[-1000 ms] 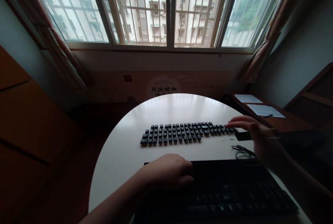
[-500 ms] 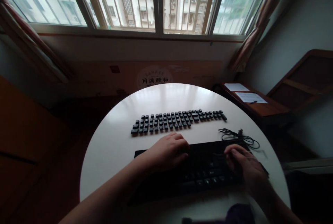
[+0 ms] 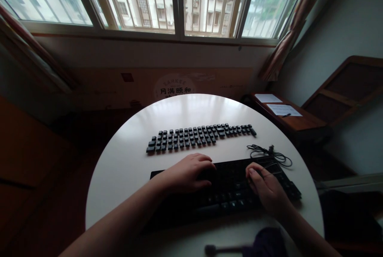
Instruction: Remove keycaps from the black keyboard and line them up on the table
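Observation:
A black keyboard (image 3: 227,187) lies on the round white table (image 3: 179,109) in front of me. My left hand (image 3: 188,171) rests palm down on the keyboard's left part, fingers loosely laid out and holding nothing. My right hand (image 3: 266,189) is over the keyboard's right part, its fingers pinched on a thin wire tool (image 3: 271,167) that points at the keys. Behind the keyboard, several loose black keycaps (image 3: 197,135) are laid out in rows.
A coiled black cable (image 3: 269,153) lies at the keyboard's far right corner. A low wooden side table with two papers (image 3: 281,109) stands to the right. A dark purple object with a black handle (image 3: 260,245) sits at the table's near edge. Windows and curtains lie beyond.
My right hand came back from the right end of the keycap rows to the keyboard's right part. My view tilted down and shifted; my left hand stayed on the keyboard.

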A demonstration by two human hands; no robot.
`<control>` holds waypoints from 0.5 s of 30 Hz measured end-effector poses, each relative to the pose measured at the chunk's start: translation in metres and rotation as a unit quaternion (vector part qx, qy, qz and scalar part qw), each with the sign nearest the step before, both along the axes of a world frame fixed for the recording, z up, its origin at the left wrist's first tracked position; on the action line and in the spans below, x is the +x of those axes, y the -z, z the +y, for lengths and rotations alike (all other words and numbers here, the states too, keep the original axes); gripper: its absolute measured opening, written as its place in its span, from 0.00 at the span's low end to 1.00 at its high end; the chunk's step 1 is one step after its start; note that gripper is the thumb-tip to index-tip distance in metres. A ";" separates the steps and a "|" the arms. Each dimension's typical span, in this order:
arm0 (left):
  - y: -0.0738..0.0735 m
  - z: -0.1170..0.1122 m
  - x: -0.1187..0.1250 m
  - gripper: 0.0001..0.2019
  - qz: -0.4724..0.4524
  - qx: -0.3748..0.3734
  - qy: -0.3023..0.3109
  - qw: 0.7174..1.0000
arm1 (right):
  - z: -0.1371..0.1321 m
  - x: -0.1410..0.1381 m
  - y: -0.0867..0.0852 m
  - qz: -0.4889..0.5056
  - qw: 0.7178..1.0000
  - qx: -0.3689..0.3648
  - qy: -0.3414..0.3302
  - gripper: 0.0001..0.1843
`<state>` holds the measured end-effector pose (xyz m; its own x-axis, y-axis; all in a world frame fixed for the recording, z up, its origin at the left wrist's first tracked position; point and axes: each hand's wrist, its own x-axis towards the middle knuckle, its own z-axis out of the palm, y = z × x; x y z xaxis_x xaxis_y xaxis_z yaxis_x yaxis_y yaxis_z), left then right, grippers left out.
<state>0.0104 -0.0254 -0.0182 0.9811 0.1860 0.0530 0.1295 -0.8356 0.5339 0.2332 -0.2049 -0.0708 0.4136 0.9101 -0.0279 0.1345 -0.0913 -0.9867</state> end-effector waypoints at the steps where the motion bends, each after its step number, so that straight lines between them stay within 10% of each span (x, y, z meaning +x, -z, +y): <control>1: 0.000 0.000 0.000 0.20 0.001 -0.002 0.000 1.000 | 0.000 0.000 0.001 -0.004 1.000 -0.002 -0.007 0.18; 7: 0.000 0.001 0.000 0.20 0.007 -0.014 0.001 1.000 | 0.006 0.003 0.000 -0.019 0.999 -0.017 -0.035 0.17; 15: -0.001 0.002 0.000 0.21 0.014 -0.023 -0.007 1.000 | -0.004 -0.008 -0.011 -0.297 0.952 0.034 -0.059 0.17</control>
<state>0.0106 -0.0232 -0.0174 0.9795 0.2010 0.0164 0.1564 -0.8083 0.5677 0.2255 -0.2087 -0.0600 0.2320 0.9425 0.2407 0.6764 0.0215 -0.7362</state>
